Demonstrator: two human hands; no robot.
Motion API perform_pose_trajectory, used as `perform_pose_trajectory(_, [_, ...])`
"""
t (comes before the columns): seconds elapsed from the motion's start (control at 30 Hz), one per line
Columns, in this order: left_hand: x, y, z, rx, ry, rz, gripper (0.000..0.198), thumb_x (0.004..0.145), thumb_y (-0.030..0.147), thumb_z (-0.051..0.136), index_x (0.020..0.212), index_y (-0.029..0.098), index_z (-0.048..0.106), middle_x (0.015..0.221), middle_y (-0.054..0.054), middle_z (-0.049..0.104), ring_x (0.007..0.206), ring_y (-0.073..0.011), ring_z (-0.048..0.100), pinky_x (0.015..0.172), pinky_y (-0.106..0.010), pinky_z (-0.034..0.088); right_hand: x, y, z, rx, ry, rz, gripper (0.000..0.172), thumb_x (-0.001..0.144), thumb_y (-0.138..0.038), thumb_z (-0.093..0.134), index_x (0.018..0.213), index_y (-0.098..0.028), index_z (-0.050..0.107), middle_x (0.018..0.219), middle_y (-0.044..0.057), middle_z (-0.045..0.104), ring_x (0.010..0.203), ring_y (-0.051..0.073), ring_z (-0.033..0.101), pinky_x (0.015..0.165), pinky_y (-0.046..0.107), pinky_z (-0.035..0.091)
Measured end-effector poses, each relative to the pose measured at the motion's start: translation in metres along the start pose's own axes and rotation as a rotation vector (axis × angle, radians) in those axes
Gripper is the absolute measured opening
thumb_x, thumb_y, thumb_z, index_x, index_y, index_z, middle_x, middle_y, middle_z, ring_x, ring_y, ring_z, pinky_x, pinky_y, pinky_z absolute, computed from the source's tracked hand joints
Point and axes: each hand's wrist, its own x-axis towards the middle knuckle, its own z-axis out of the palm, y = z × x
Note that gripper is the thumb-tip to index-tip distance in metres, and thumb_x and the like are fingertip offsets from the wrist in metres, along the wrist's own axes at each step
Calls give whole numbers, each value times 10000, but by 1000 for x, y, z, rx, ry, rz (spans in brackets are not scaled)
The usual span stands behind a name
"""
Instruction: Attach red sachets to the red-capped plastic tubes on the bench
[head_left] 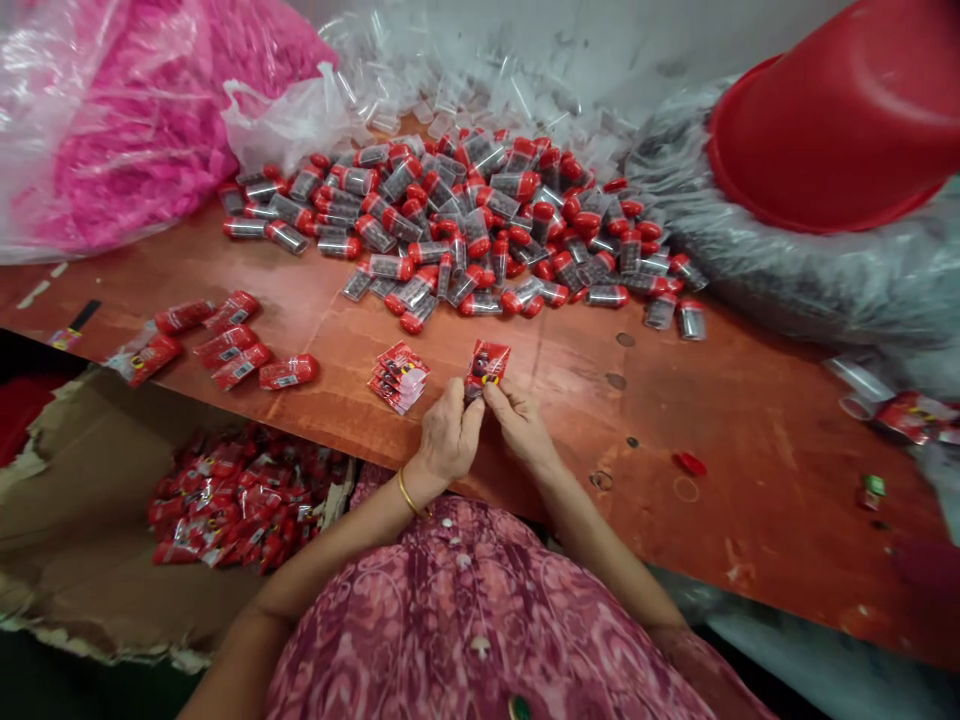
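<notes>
Near the front edge of the table, my left hand and my right hand are close together, both with fingers closed on a small red printed wrapper. A dark part shows at its lower end between my fingertips; I cannot make out whether a tube is inside. Left of my hands lies a fanned stack of red and pink printed wrappers. Farther left, several wrapped red tubes lie on the tabletop. Beyond my hands is a big heap of clear tubes with red caps and dark contents.
A torn cardboard box with many wrapped red tubes stands below the table's left edge. Pink pieces in a clear bag sit at back left. A red bucket tilts over a dark-filled bag at right. A red cap lies nearer.
</notes>
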Motion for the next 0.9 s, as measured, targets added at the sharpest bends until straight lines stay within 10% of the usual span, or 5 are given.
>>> perform_pose_trajectory(0.17, [10, -6, -7, 73, 66, 123, 363, 857, 276, 440, 1179, 115, 482, 1151, -167, 602, 1084, -245, 555, 933, -398, 426, 9, 10, -18, -355, 14, -283, 275, 807, -476, 593, 911, -244, 697, 923, 48, 689, 866, 196, 611, 796, 343, 472])
perform_pose_trajectory(0.33, [24, -22, -9, -66, -222, 226, 268, 864, 288, 513, 1085, 169, 607, 1055, -86, 692, 971, -194, 641, 868, -312, 491, 10, 22, -38, -613, -63, -475, 279, 862, -460, 535, 933, -247, 700, 866, 50, 698, 811, 193, 593, 766, 354, 437])
perform_pose_trajectory(0.9, [9, -27, 0, 119, -157, 195, 250, 880, 254, 488, 1085, 162, 597, 1004, -91, 703, 914, -203, 657, 816, -325, 513, 9, 23, -40, -1031, -212, -476, 264, 904, -380, 489, 854, -238, 705, 802, 45, 646, 788, 195, 500, 750, 353, 348])
